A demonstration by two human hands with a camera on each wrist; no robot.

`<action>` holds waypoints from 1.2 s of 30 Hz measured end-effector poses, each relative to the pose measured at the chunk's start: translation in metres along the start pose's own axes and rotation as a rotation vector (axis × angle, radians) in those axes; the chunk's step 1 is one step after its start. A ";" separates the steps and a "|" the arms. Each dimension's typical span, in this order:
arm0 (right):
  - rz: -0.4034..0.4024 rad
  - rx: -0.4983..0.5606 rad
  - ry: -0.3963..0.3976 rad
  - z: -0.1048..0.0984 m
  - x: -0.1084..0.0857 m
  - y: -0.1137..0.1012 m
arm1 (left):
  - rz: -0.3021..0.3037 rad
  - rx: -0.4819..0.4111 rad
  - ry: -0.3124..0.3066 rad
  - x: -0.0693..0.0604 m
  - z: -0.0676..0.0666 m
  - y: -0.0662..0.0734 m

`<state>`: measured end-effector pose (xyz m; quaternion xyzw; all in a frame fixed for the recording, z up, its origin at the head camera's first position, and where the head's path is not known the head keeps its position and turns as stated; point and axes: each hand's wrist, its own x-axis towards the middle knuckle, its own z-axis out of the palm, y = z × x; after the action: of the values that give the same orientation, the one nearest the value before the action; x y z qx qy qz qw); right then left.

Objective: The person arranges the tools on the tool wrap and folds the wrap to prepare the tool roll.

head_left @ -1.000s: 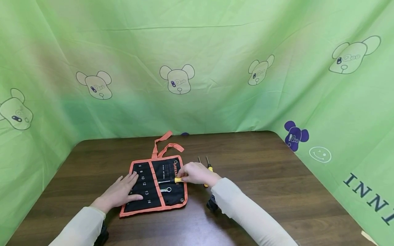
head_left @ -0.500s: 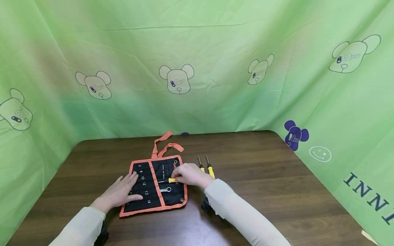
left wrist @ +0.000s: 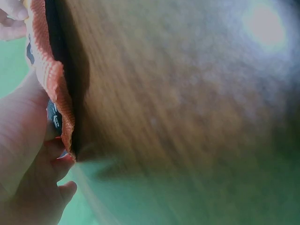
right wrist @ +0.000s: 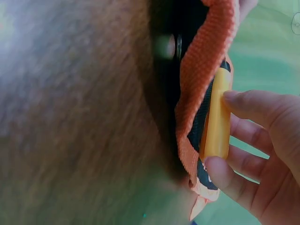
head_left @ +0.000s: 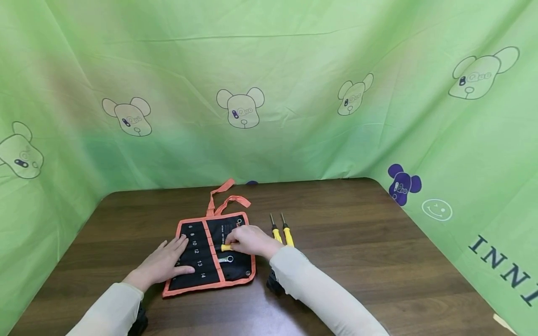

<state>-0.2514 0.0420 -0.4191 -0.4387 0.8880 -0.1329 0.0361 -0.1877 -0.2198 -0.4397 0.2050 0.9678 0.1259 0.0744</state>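
Note:
A black tool pouch with orange trim (head_left: 233,281) lies unfolded on the table, its left half marked with numbers. My left hand (head_left: 163,262) rests spread over that half, pressing it down. With my right hand (head_left: 253,241) I pinch the yellow handle of a screwdriver (right wrist: 218,117) between thumb and fingers. Its shaft is out of sight, toward the pouch's middle orange band. Just below it a wrench (head_left: 227,259) sticks out of a slot with its ring end showing. In the left wrist view, the left hand (left wrist: 33,150) lies along the pouch's edge.
Two more yellow-handled screwdrivers, one outer (head_left: 287,234) and one inner (head_left: 276,232), lie on the wooden table (head_left: 357,261) right of the pouch. Orange ties (head_left: 230,200) stretch from its far edge. A green printed curtain (head_left: 294,154) hangs behind the table.
My right hand has moved left with the screwdriver, whose visible shaft has slid out of sight toward the middle band. The left hand stays in place.

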 end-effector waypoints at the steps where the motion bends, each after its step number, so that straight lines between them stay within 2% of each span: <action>1: -0.002 -0.001 0.000 0.000 0.000 -0.001 | 0.000 0.000 0.000 0.000 0.000 0.000; 16: -0.017 -0.034 -0.014 0.001 0.008 -0.011 | -0.002 0.002 -0.001 0.000 -0.001 0.001; 23: -0.013 -0.017 -0.013 0.003 0.011 -0.011 | -0.002 0.001 -0.001 0.000 -0.001 0.001; 36: 0.077 0.042 -0.039 0.004 0.015 -0.015 | -0.008 -0.005 0.002 0.000 0.000 0.001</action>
<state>-0.2479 0.0209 -0.4179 -0.4060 0.9003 -0.1416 0.0677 -0.1877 -0.2189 -0.4394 0.2009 0.9683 0.1282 0.0745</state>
